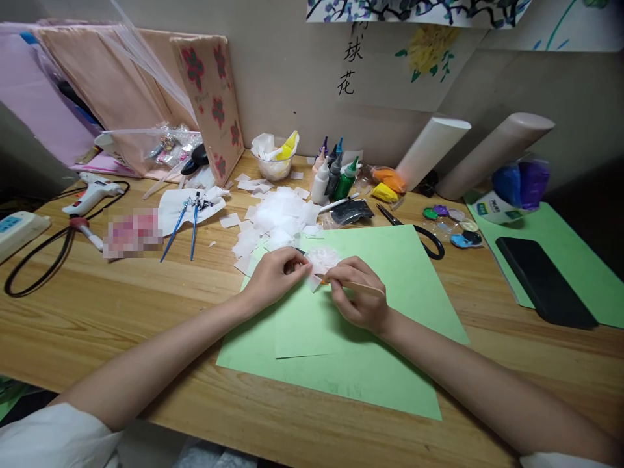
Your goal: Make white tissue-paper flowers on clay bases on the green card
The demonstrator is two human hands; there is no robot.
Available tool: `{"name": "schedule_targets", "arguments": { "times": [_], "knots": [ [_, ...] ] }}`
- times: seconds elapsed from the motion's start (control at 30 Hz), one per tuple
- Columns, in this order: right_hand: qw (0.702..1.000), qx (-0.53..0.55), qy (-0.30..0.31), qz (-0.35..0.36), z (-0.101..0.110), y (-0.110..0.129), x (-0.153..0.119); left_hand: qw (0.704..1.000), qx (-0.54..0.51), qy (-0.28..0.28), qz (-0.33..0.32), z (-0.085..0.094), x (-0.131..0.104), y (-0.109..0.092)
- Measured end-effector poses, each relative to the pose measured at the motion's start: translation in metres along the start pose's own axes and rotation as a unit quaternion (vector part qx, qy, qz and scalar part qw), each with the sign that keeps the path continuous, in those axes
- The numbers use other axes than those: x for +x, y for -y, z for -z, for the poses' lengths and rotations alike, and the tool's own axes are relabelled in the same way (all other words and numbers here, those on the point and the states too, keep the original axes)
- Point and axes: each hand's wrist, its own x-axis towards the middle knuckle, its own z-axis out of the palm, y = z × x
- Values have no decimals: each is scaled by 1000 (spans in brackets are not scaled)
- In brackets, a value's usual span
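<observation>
Between the fingers of my right hand [361,292] is a flat wooden stick [363,286], held slantwise with its tip pointing left. A small spot of orange shows near that tip. My left hand [277,276] is closed in a pinch at the edge of a small square of white tissue paper [314,284], which the stick's tip meets or nearly meets. Just beyond both hands lies a round, ruffled cluster of white paper [324,258] on the green paper sheets [331,374]. A heap of loose white paper squares [283,214] spreads behind my left hand.
Black scissors [431,244], paint bottles [336,175] and a clear bowl [274,166] stand or lie farther back. To the left are a glue gun [92,193] and two blue brushes [194,231]; a black phone [546,283] lies on the right.
</observation>
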Motion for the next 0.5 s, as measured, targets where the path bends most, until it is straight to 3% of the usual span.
{"name": "schedule_targets", "arguments": {
  "times": [0.5],
  "knots": [
    [996, -15, 52, -71, -6, -4, 2, 1000, 6, 12, 4, 1, 1, 1]
  ]
}}
